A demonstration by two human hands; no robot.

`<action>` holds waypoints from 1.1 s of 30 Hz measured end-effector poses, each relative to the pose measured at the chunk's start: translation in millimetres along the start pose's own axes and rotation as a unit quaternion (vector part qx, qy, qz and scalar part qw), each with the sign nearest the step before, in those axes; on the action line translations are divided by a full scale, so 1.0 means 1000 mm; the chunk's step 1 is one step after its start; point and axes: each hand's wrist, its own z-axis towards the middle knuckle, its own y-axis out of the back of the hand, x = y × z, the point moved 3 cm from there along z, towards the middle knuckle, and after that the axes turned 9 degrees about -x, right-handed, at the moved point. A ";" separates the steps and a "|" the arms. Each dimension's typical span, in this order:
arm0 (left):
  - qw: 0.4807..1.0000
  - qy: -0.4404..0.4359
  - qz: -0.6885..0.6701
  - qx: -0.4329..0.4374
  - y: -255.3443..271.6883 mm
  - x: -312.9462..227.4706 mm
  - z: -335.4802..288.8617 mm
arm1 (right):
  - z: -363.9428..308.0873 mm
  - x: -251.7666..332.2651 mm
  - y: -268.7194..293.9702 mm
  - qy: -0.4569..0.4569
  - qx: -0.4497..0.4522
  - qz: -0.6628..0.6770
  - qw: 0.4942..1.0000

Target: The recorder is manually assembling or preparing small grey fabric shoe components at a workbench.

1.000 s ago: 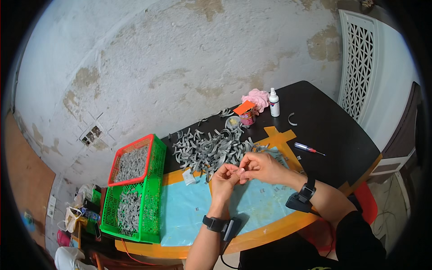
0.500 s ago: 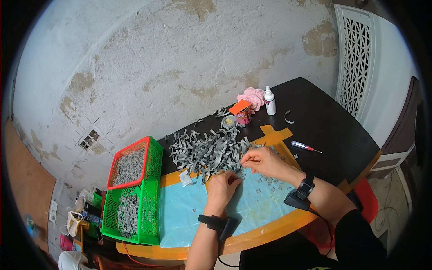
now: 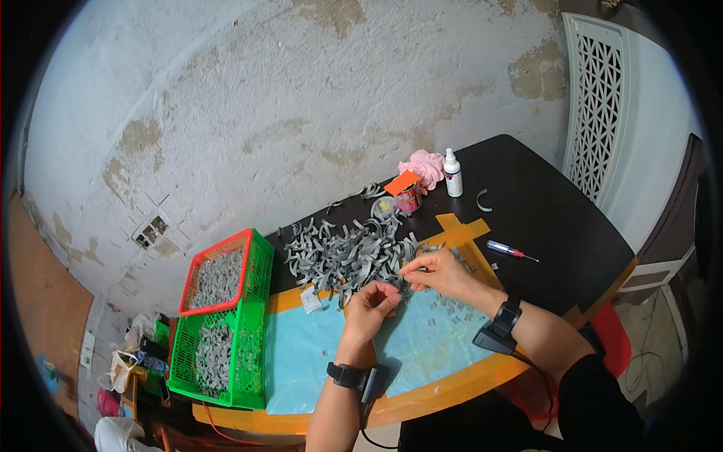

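Note:
A heap of grey curved strips (image 3: 350, 255) lies on the table behind a light blue mat (image 3: 316, 354). My left hand (image 3: 370, 305) is curled at the heap's near edge with a grey strip pinched in its fingers. My right hand (image 3: 440, 273) reaches into the right side of the heap, fingertips closed on a small grey piece. Both wrists carry dark bands with small devices. Small grey bits lie scattered on the mat around the hands.
A green basket with a red rim (image 3: 222, 320) holding grey strips stands at the left. At the back are a pink cloth (image 3: 423, 167), a white bottle (image 3: 452, 173), an orange-lidded jar (image 3: 407, 194). A red-handled screwdriver (image 3: 508, 250) lies right on the black table (image 3: 542, 218).
Both hands have shifted slightly apart, the left one drawing back toward me, the right one reaching into the heap's right side. The view has tilted a little.

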 end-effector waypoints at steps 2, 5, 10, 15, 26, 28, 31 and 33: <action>0.998 -0.044 0.028 -0.023 -0.006 -0.009 -0.003 | 0.002 -0.004 0.000 0.042 0.009 0.011 0.999; 0.994 -0.014 -0.113 -0.002 -0.012 -0.015 -0.005 | -0.002 0.000 -0.002 0.090 0.020 -0.007 0.996; 0.993 -0.015 -0.118 -0.004 -0.005 -0.010 -0.005 | -0.006 0.011 -0.007 0.101 0.067 -0.019 0.992; 0.992 -0.047 -0.119 0.010 -0.013 -0.017 -0.005 | -0.006 0.021 0.001 0.026 0.086 -0.051 0.995; 0.947 -0.198 0.247 0.058 -0.043 -0.027 -0.024 | 0.002 0.031 0.025 0.034 0.024 0.062 0.997; 0.935 -0.219 0.273 0.053 -0.050 -0.028 -0.024 | 0.003 0.034 0.027 0.021 -0.014 0.077 0.997; 0.908 -0.279 0.304 0.068 -0.053 -0.024 -0.022 | 0.002 0.030 0.023 0.019 -0.006 0.088 0.996; 0.903 -0.283 0.317 0.069 -0.058 -0.030 -0.024 | 0.003 0.025 0.026 0.022 -0.010 0.089 0.996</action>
